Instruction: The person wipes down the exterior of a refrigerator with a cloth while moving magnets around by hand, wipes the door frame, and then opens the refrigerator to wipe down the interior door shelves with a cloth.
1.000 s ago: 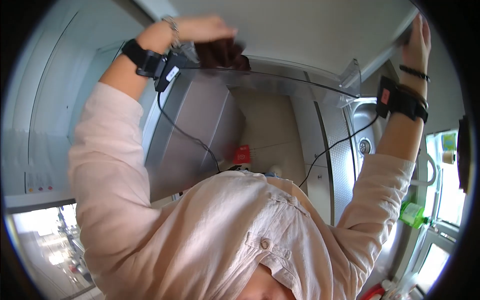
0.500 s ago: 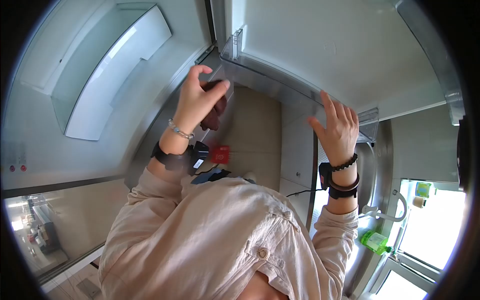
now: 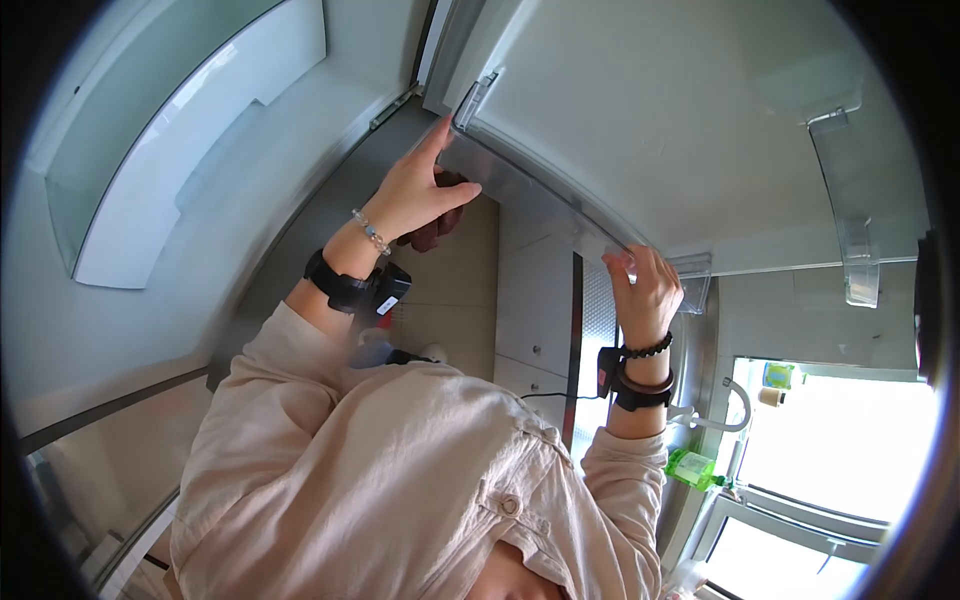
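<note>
My left hand (image 3: 412,192) is by the left end of a clear plastic door shelf (image 3: 525,180) on an open fridge door (image 3: 640,130). Its index finger points up at the shelf's end bracket and the thumb is stretched out. A crumpled dark red-brown cloth (image 3: 428,236) hangs under the palm, apparently in the other fingers, which are hidden. Toward the shelf's right end, my right hand (image 3: 650,292) has its fingers curled over the shelf rim.
On the left is the fridge interior with a white-fronted glass shelf (image 3: 170,180). A second clear shelf (image 3: 845,210) is fixed farther along the door. Cabinets (image 3: 535,300), a white faucet (image 3: 738,405) and a green bottle (image 3: 692,467) stand to the right by a bright window.
My right hand has gone from spread fingers to gripping the shelf rim. My left hand has moved up to the shelf's left end, its index finger now extended. The view has shifted.
</note>
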Tool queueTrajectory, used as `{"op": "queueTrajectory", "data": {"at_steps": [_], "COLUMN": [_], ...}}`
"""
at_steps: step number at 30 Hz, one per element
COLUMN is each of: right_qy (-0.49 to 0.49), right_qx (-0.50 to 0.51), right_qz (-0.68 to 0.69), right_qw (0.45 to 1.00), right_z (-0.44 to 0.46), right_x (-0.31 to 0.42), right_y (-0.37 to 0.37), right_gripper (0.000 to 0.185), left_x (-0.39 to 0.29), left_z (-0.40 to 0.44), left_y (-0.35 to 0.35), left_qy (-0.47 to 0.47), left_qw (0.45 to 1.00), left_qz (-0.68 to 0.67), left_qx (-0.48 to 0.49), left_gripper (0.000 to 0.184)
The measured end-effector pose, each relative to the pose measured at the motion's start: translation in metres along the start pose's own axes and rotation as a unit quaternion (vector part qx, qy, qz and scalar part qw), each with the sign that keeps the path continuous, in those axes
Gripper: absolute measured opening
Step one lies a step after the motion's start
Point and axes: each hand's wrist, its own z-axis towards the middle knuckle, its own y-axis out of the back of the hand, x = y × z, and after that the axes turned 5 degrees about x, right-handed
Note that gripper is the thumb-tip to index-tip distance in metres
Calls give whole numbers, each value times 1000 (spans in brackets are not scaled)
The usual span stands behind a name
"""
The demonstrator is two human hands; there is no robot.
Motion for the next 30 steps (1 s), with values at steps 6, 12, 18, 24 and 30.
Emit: {"op": "queueTrajectory", "data": {"at_steps": [6,12,18,24,30], "right_qy": [-5,6,-20,-19,48], "right_qx": [2,32,38,-1,-52], "right_qz": [-50,-61,-38,-51,-4], "right_qw": [999,998,998,999,997], "right_z": [-1,3,-1,-7,-5], "right_x": [3,11,26,22,11], "right_y": [-1,7,1,0,18], "right_gripper": [20,17,18,27,30], "left_x": [-12,7,20,-5,-53], "left_z": [0,8,-4,-24,-19], "left_y": [4,-7,1,-25,-77], "left_qy": [85,86,185,191,240], "left_qw": [986,980,904,841,784], "left_qz": [-123,-176,-385,-489,-573], "left_qx": [74,20,19,134,-5], "left_gripper": [92,78,72,61,62]}}
